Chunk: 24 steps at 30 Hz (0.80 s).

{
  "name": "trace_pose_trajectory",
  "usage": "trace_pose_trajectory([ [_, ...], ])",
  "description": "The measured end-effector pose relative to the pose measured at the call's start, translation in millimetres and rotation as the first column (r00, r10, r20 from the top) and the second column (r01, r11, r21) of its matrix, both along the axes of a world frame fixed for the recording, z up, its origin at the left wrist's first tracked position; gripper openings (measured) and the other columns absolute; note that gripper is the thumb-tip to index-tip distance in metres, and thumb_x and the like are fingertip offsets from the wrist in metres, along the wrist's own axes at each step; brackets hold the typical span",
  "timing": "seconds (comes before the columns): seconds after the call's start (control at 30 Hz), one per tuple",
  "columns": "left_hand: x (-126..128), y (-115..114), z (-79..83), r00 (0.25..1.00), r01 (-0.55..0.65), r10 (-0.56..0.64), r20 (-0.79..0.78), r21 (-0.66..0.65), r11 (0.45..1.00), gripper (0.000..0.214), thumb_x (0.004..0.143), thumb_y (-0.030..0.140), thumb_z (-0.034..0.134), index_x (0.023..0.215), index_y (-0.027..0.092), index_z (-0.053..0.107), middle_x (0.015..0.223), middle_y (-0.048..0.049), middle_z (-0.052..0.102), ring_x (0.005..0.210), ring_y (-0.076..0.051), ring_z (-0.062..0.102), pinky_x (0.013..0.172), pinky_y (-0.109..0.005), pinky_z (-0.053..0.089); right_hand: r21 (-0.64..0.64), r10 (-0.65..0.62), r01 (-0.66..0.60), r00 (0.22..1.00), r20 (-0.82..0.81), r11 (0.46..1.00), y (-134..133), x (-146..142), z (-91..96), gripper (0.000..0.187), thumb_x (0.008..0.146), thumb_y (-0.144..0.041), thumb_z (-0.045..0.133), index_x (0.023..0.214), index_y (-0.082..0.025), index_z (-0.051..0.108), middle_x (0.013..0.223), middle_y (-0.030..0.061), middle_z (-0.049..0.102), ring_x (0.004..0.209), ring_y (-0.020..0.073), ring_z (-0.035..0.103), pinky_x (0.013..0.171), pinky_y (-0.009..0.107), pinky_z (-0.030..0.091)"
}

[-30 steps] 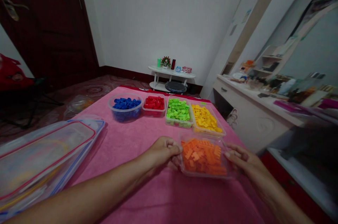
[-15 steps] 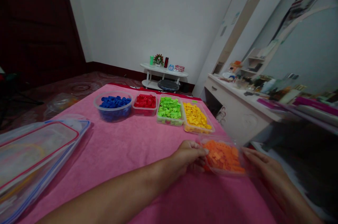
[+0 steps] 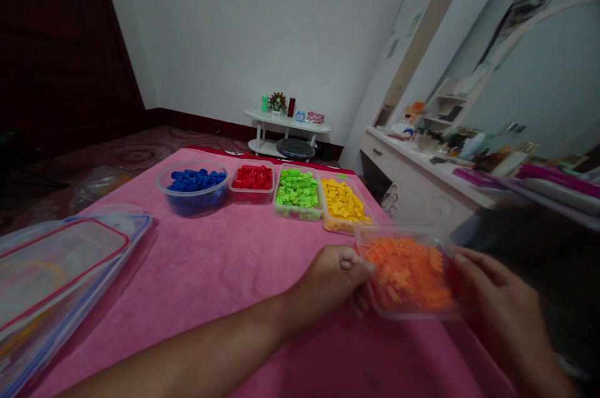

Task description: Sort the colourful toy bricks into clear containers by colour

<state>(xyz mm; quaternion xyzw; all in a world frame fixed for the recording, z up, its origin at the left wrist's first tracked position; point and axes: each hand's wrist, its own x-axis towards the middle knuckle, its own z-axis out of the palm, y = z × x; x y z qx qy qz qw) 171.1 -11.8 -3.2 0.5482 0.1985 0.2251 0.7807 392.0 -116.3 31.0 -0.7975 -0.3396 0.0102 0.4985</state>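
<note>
A clear plastic container of orange toy bricks (image 3: 410,273) is held between my two hands at the right edge of the pink cloth. My left hand (image 3: 344,273) pinches its left wall, thumb at the rim. On the far side, my right hand (image 3: 499,298) grips the right wall; motion blurs it and some fingers are hidden. Just beyond stands a container of yellow bricks (image 3: 345,203). Left of it, in a row, are containers of green bricks (image 3: 297,190) and red pieces (image 3: 253,179), then a round tub of blue pieces (image 3: 195,189).
Clear plastic lids with blue and red edging (image 3: 70,260) lie stacked at the left on the pink cloth (image 3: 225,260). A white dresser (image 3: 412,167) crowded with small items stands to the right. A low white shelf (image 3: 288,123) is against the far wall.
The container of orange bricks has moved slightly right and looks more raised and tilted toward me, with both hands moving along. The view has shifted a little.
</note>
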Motion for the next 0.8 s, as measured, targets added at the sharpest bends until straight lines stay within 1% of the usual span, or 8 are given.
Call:
trace_pose_trajectory([
  [0.1, -14.0, 7.0, 1.3, 0.997, -0.029, 0.026, -0.077, -0.035, 0.999, 0.034, 0.073, 0.045, 0.054, 0.061, 0.014, 0.049, 0.049, -0.0003, 0.055, 0.039, -0.009, 0.052, 0.038, -0.020, 0.045, -0.002, 0.060, -0.060, 0.996, -0.060, 0.998, 6.0, -12.5, 0.3, 0.032, 0.062, -0.044, 0.063, 0.081, -0.019, 0.067, 0.078, 0.0064, 0.068, 0.069, 0.0218, 0.062, 0.057, 0.028, 0.049],
  [0.2, -41.8, 20.9, -5.0, 0.990, -0.028, 0.011, -0.142, -0.113, 0.993, 0.027, 0.070, 0.040, 0.055, 0.063, 0.015, 0.050, 0.051, -0.0010, 0.057, 0.039, -0.011, 0.053, 0.036, -0.022, 0.046, 0.028, 0.166, -0.164, 0.983, -0.081, 0.986, 17.9, -37.2, -11.2, 0.034, 0.066, -0.045, 0.060, 0.085, -0.017, 0.065, 0.076, 0.0048, 0.066, 0.067, 0.0195, 0.061, 0.057, 0.027, 0.048],
  [0.3, -69.6, 31.2, -7.7, 0.962, -0.193, 0.174, -0.209, -0.073, 0.978, 0.023, 0.072, 0.035, 0.053, 0.062, 0.015, 0.050, 0.045, 0.0001, 0.054, 0.038, -0.011, 0.053, 0.034, -0.018, 0.043, -0.050, 0.311, -0.325, 0.932, -0.186, 0.944, 26.4, -57.5, -23.6, 0.040, 0.069, -0.044, 0.059, 0.096, -0.014, 0.063, 0.063, 0.0009, 0.061, 0.056, 0.0165, 0.058, 0.050, 0.025, 0.044],
  [0.37, -75.0, 30.2, -6.2, 0.970, -0.133, 0.114, -0.215, -0.073, 0.988, 0.023, 0.074, 0.035, 0.053, 0.064, 0.014, 0.052, 0.048, -0.0009, 0.057, 0.038, -0.011, 0.054, 0.035, -0.019, 0.044, -0.092, 0.331, -0.356, 0.919, -0.213, 0.930, 26.1, -57.0, -27.2, 0.043, 0.069, -0.044, 0.060, 0.099, -0.014, 0.064, 0.067, 0.0022, 0.064, 0.057, 0.0168, 0.059, 0.049, 0.025, 0.044],
  [0.47, -56.8, 21.3, -4.1, 0.954, 0.111, -0.138, -0.266, -0.117, 0.987, 0.024, 0.068, 0.033, 0.055, 0.059, 0.011, 0.055, 0.048, -0.0044, 0.058, 0.035, -0.011, 0.053, 0.034, -0.019, 0.042, -0.085, 0.235, -0.247, 0.963, -0.133, 0.965, 19.1, -34.8, -26.6, 0.038, 0.065, -0.046, 0.061, 0.088, -0.015, 0.067, 0.082, 0.0069, 0.069, 0.072, 0.0208, 0.063, 0.059, 0.026, 0.048],
  [0.63, -4.0, 17.2, -6.3, 0.991, -0.040, 0.025, -0.128, -0.121, 0.992, 0.018, 0.068, 0.028, 0.054, 0.059, 0.013, 0.051, 0.050, -0.0001, 0.054, 0.039, -0.008, 0.050, 0.038, -0.021, 0.047, -0.175, 0.102, -0.127, 0.984, -0.148, 0.976, 10.3, 10.0, -28.0, 0.041, 0.061, -0.047, 0.063, 0.087, -0.015, 0.067, 0.075, 0.0059, 0.068, 0.063, 0.0206, 0.061, 0.052, 0.027, 0.046],
  [0.73, 16.6, 18.3, -11.3, 0.987, -0.028, 0.005, -0.163, -0.139, 0.990, 0.022, 0.073, 0.031, 0.052, 0.060, 0.014, 0.048, 0.048, 0.0018, 0.051, 0.037, -0.007, 0.046, 0.036, -0.019, 0.044, -0.164, 0.111, -0.123, 0.991, -0.080, 0.979, 7.3, 25.3, -37.3, 0.036, 0.067, -0.046, 0.059, 0.087, -0.016, 0.067, 0.078, 0.0058, 0.069, 0.067, 0.0210, 0.062, 0.057, 0.028, 0.046],
  [0.8, 24.2, 19.4, -16.6, 0.978, -0.021, 0.000, -0.209, -0.098, 0.995, 0.028, 0.077, 0.036, 0.050, 0.060, 0.014, 0.048, 0.046, 0.0025, 0.049, 0.034, -0.007, 0.045, 0.035, -0.019, 0.041, -0.178, 0.139, -0.136, 0.990, 0.006, 0.975, 4.4, 32.9, -43.6, 0.035, 0.071, -0.045, 0.054, 0.086, -0.017, 0.066, 0.083, 0.0060, 0.069, 0.074, 0.0221, 0.063, 0.064, 0.029, 0.047],
])
